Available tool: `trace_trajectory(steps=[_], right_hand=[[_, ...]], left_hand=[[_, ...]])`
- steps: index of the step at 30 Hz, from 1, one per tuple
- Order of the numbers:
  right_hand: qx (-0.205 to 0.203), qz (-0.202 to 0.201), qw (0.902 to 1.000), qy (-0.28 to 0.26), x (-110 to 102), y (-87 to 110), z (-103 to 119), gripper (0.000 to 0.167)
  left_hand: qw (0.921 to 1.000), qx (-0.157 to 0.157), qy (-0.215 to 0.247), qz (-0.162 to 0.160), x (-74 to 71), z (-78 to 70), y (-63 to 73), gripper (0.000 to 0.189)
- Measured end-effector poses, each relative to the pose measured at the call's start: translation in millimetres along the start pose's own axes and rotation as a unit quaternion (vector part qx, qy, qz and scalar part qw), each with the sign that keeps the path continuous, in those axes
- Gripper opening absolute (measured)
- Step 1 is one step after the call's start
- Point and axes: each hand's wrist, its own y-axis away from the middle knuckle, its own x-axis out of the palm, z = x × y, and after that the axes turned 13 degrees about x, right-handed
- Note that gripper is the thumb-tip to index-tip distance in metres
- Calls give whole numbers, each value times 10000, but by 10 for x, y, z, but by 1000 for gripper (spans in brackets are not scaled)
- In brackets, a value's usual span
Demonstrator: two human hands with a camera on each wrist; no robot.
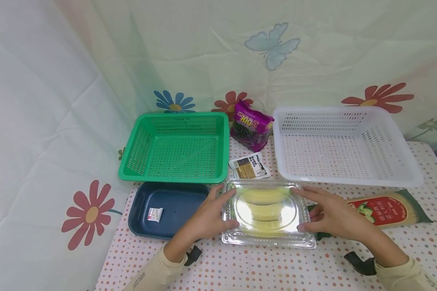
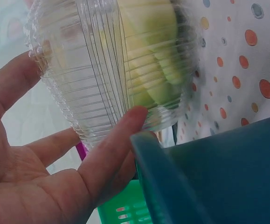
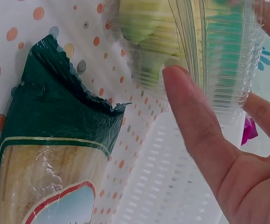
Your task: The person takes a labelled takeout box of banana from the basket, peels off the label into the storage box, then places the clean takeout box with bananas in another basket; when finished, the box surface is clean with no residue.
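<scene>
A clear plastic clamshell box (image 1: pixel 268 239) lies lid up at the middle of the table, with long yellow bananas (image 1: pixel 264 212) under its shiny lid. My left hand (image 1: pixel 213 212) touches the box's left side, thumb and fingers spread along it. Across from it, my right hand (image 1: pixel 336 216) touches the right side in much the same way. Both wrist views show the ribbed side wall and greenish ends of the fruit inside. In the right wrist view the thumb (image 3: pixel 190 112) is extended against that wall. The lid looks down on the base; whether it is latched cannot be told.
Behind stand a green basket (image 1: pixel 131 178) and a white basket (image 1: pixel 349 180), with a purple snack bag (image 1: pixel 251 127) and a small pouch (image 1: pixel 250 166) between them. A dark blue tub (image 1: pixel 169 230) holds a small white packet (image 1: pixel 155 214). A noodle pack (image 1: pixel 386 210) lies right.
</scene>
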Motion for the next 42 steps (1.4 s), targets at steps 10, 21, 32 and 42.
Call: trace_trajectory(steps=[10, 21, 32, 42], right_hand=[[110, 129, 9997, -152, -53, 31, 41, 99], [41, 644, 9951, -754, -255, 152, 109, 93], [-185, 448, 9954, -822, -492, 224, 402, 91], [-522, 7, 9936, -1002, -565, 22, 863, 90]], left_hand=[[10000, -56, -37, 58, -24, 17, -10, 92], [9982, -16, 595, -45, -158, -175, 136, 91], [9977, 59, 630, -248, -442, -412, 342, 89], [9930, 419, 488, -989, -925, -412, 430, 81]])
